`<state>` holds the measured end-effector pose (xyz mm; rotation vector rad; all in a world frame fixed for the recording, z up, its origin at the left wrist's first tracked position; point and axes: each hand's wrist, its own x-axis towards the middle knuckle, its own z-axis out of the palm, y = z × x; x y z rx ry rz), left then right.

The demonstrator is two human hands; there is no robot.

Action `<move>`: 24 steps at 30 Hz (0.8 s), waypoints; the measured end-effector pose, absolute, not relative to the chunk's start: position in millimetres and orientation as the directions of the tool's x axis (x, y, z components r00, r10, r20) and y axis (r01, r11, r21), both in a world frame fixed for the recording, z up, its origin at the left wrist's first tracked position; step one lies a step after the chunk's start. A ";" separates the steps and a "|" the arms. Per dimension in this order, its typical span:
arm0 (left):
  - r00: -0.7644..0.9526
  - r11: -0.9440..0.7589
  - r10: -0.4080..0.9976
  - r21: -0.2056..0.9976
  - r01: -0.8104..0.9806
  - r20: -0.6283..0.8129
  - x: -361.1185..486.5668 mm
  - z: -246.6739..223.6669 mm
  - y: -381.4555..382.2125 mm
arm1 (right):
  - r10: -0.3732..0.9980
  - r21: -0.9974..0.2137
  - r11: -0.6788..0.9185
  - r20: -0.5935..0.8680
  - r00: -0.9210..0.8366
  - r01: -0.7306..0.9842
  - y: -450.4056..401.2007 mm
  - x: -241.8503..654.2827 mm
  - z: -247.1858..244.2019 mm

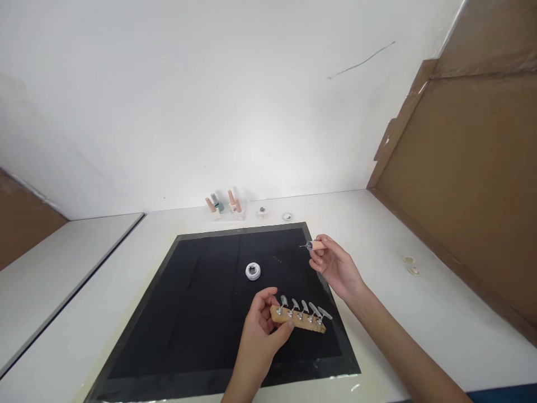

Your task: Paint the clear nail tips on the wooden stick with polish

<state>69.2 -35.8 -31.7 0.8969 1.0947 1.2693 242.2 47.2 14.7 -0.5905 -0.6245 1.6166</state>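
My left hand [264, 319] is closed around one end of a wooden nail-tip stand [297, 322], above the black mat. Several clear false nails [305, 306] stand on small metal posts along it, leaning at slightly different angles. My right hand [335, 263] pinches a nail polish brush [318, 245] by its peach cap, the thin brush end pointing left. Dark material shows around the collar where the cap meets the brush. Both hands are apart, and the brush touches none of the false nails. A small round white jar [252, 271] with something grey in it sits on the mat.
The black mat [201, 313] lies taped on the white table. Along the back stand several nail polish bottles [216, 208], an uncapped bottle [262, 212] and a small round lid [287, 216]. Two small pale pieces [411, 266] lie at right, near the cardboard wall [465, 168].
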 end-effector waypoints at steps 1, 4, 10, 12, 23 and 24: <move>-0.040 0.118 0.990 0.941 -0.318 -0.138 72.8 -32.6 -34.7 | 0.992 -0.690 -0.108 -0.026 -0.124 -0.716 47.4 242.5 14.8; -0.018 0.188 0.977 0.903 -0.387 -0.212 81.4 -34.8 -32.4 | 0.993 -0.689 -0.100 -0.022 -0.117 -0.718 47.9 243.2 15.0; -0.007 0.312 0.942 0.878 -0.362 -0.337 84.7 -31.5 -32.1 | 0.997 -0.697 -0.061 -0.010 -0.076 -0.714 48.6 243.8 15.6; 0.002 0.307 0.945 0.883 -0.356 -0.328 80.7 -24.6 -28.7 | 0.998 -0.702 -0.048 -0.006 -0.061 -0.711 48.9 244.4 16.4; 0.427 0.582 0.811 0.620 -0.526 -0.399 52.8 -1.2 19.3 | 0.999 -0.781 -0.008 0.016 -0.032 -0.625 44.5 242.1 18.2; 0.460 0.595 0.800 0.600 -0.535 -0.385 52.6 -3.0 19.9 | 0.999 -0.790 -0.005 0.018 -0.031 -0.613 43.7 241.8 18.5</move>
